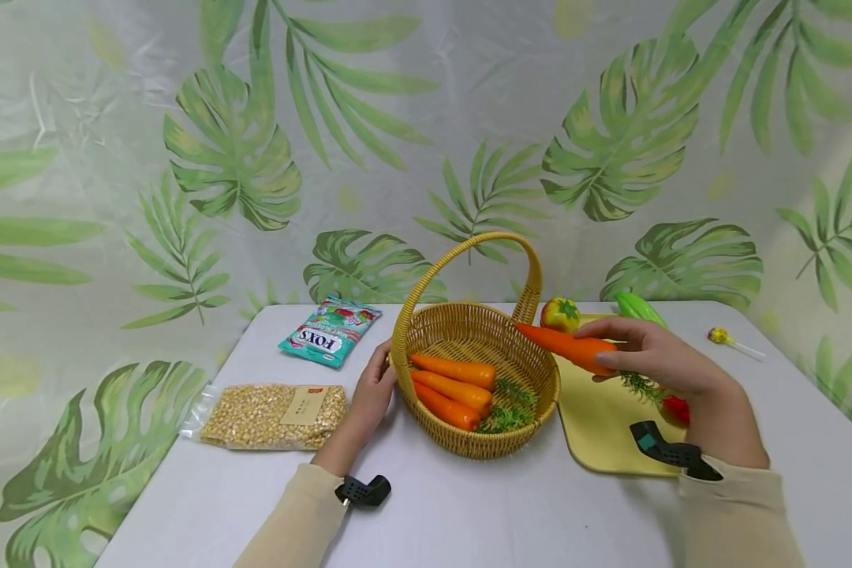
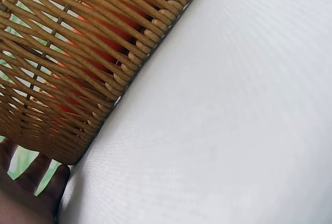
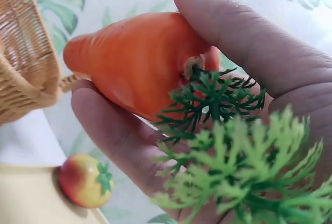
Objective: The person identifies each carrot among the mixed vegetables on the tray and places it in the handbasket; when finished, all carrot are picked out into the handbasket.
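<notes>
My right hand holds an orange carrot between thumb and fingers. The carrot's tip points left, over the right rim of a wicker basket. Its green leafy top hangs toward the palm in the right wrist view. Inside the basket lie three more carrots, side by side, with their green tops to the right. My left hand rests against the basket's left side. Its fingers touch the weave low down, spread apart; some of that hand is out of sight behind the basket.
A yellow board lies right of the basket, with a red and yellow tomato-like fruit, a green vegetable and a partly hidden red item around it. A lollipop, a FOX'S bag and a corn-kernel bag lie farther out.
</notes>
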The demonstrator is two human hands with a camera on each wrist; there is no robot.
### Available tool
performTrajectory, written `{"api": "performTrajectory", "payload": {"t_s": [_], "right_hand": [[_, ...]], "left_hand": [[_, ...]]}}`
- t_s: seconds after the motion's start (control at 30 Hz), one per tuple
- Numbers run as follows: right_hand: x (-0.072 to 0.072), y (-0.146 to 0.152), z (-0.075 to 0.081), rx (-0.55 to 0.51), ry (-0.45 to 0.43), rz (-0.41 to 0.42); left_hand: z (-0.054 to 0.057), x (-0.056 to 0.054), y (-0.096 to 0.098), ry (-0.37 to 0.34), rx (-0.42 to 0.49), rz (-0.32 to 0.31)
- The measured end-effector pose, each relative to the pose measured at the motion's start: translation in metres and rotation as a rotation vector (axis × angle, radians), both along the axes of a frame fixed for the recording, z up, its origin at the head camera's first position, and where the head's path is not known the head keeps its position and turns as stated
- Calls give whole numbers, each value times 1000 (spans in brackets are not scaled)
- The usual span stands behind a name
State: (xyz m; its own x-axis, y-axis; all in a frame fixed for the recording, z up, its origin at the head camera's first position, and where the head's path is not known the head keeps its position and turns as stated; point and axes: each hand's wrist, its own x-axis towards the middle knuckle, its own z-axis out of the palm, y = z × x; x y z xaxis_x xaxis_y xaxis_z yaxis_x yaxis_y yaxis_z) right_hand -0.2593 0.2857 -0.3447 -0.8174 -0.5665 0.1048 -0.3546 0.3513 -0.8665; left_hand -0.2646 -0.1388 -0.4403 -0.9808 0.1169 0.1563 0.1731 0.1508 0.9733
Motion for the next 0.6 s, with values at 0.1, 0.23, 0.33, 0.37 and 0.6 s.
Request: {"api": "performTrajectory", "payload": {"t_s": [0.1, 0.23, 0.33, 0.37, 0.6], "right_hand": [[-3, -7, -4, -16, -11, -7], [-7, -19, -9, -29, -31, -4], [-10, -27, -12, -37, -48, -15], [-10, -30, -12, -38, -53, -26], [-13, -51, -15, -14, -21, -145]], "left_hand": [[10, 7, 1, -5, -7, -6], [13, 11, 1, -8, -5, -8], [13, 11, 1, -5, -2, -8], [13, 11, 1, -5, -1, -9], [11, 9, 1, 0, -1, -10]]}}
